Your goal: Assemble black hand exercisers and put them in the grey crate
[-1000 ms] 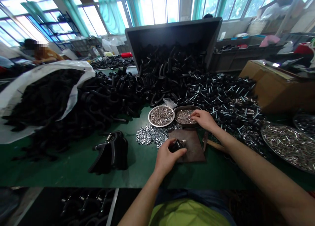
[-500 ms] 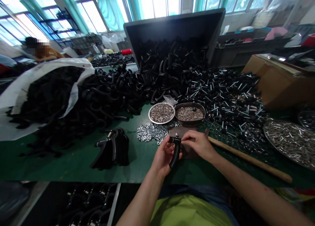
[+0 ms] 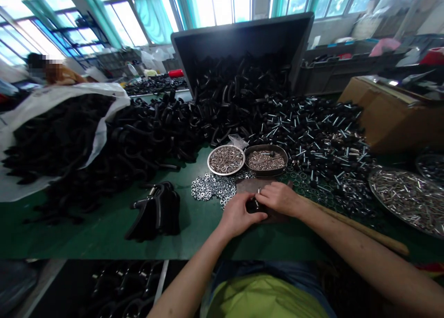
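My left hand [image 3: 239, 214] is closed around a black curved handle part [image 3: 252, 205] and presses it down on a brown metal plate [image 3: 249, 185]. My right hand [image 3: 279, 198] pinches at the metal pin on top of that same part, fingers together. Both hands meet over the plate on the green table [image 3: 197, 225]. Just beyond them stand a round dish of metal rings [image 3: 226, 159] and an oval tin of small metal pieces [image 3: 266, 160]. Loose washers [image 3: 210, 188] lie scattered to the left of the plate.
A big heap of black curved parts [image 3: 145, 128] spills from a tipped grey bin [image 3: 243, 40]. Black bolts [image 3: 322, 133] pile at the right, beside a tray of pins [image 3: 409, 200] and a cardboard box [image 3: 391, 114]. A wooden handle [image 3: 360, 230] lies under my right forearm. Finished black parts [image 3: 157, 211] sit left.
My right hand left the oval tin and came to the part. The part was lifted upright between both hands, then lowered back onto the brown plate.
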### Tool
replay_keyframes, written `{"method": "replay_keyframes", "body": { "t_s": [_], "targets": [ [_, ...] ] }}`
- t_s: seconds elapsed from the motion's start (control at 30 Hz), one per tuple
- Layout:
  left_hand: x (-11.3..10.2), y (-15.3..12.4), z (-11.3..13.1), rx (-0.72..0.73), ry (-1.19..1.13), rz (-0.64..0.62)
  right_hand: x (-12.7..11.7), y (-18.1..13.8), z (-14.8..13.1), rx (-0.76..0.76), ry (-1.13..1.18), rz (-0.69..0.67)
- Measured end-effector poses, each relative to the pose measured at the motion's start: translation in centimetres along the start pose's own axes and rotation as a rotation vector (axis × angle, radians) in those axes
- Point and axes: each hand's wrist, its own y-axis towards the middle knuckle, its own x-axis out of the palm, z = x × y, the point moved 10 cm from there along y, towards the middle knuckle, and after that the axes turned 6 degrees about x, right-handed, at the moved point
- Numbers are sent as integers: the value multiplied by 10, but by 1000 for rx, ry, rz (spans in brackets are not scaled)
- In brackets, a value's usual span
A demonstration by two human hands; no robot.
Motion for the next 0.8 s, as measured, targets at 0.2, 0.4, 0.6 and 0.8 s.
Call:
{"method": "replay_keyframes", "body": {
  "t_s": [0.2, 0.4, 0.6, 0.8],
  "targets": [
    [14, -12, 11, 144, 411, 34, -17, -35, 23, 231, -13, -1],
    [11, -14, 2, 38, 418, 95, -17, -137, 81, 722, -139, -134],
    [8, -9, 2, -5, 431, 53, -13, -166, 89, 839, -287, -145],
    [8, -8, 1, 51, 429, 23, -30, -147, 79, 917, -116, -84]
  ]
}}
